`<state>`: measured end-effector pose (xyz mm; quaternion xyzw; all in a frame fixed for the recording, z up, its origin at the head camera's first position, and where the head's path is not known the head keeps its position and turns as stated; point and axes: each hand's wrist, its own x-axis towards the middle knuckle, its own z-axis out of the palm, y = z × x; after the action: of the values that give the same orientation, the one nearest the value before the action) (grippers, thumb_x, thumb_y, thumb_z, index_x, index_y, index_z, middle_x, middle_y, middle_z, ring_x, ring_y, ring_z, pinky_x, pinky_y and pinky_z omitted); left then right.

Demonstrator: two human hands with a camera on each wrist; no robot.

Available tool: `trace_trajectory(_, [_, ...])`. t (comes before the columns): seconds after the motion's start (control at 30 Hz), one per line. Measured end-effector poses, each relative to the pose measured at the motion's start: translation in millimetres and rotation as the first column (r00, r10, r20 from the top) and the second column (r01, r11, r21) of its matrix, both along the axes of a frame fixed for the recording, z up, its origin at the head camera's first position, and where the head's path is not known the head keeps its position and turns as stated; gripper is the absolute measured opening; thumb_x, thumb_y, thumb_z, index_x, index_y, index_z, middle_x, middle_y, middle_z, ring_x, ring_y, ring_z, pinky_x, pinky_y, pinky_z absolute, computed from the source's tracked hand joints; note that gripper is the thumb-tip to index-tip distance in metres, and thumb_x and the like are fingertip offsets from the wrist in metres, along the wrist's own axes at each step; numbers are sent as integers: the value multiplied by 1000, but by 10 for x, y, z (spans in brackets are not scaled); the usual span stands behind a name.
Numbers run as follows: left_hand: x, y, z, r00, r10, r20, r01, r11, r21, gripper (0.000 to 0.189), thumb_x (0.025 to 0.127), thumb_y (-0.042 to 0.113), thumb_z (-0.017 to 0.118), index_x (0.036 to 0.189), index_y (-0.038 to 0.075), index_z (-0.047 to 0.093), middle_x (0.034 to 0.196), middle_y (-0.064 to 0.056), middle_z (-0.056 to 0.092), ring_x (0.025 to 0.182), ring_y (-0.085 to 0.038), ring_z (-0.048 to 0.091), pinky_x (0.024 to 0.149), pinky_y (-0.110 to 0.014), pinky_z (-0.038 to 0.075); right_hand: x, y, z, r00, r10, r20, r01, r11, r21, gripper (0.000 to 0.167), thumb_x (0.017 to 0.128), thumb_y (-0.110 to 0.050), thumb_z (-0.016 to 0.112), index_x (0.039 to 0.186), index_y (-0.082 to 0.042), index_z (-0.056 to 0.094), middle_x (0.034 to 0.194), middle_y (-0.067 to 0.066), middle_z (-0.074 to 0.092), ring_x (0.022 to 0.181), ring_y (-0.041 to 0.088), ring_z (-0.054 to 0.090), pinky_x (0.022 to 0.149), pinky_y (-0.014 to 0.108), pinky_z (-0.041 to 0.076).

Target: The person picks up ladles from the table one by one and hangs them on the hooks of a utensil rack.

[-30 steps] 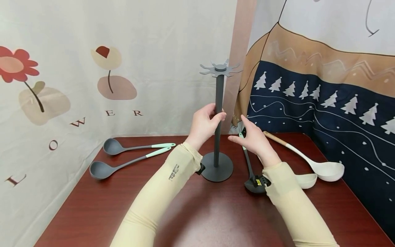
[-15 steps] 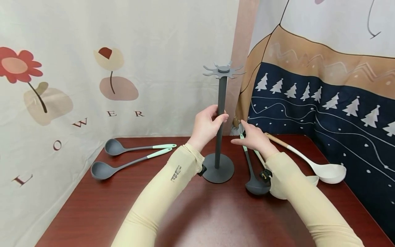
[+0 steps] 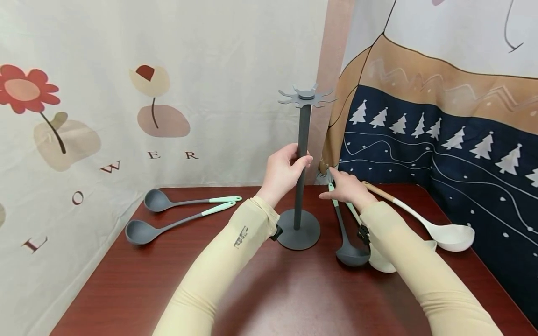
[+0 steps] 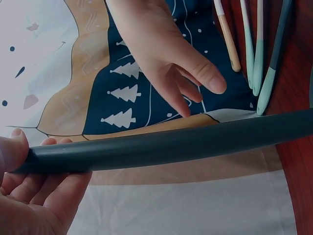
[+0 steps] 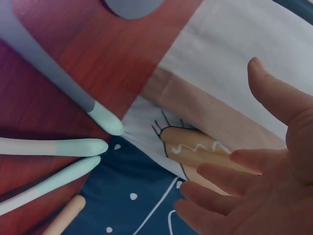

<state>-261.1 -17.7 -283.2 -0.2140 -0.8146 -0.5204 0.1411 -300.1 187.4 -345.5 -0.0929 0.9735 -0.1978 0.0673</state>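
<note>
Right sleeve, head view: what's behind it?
A pale ladle bowl shows partly past its picture-left edge, and a pale rim sliver peeks out opposite. The right sleeve covers everything between, so whether those two join can't be seen there.

A gray, spoke-topped stand rises upright near a mint-handled gray ladle lying down.

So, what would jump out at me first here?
Probably the tall gray stand in the middle of the table, gripped by the left hand. To its right, the right hand hovers near a dark ladle. Behind, at right, white printed trees stand out on navy cloth.
</note>
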Motion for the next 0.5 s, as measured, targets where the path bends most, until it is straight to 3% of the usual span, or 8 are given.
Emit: trace_trajectory(0.5, [5, 6, -4, 1000, 8, -9, -8, 1000, 5, 9, 97, 21, 66, 99, 12, 67, 85, 3, 71, 77, -12, 63, 67, -33, 49, -32, 119, -247, 997, 8, 71, -14, 996, 86, 88, 85, -35, 75, 146, 11, 32, 141, 34, 44, 126, 46, 47, 100, 58, 41])
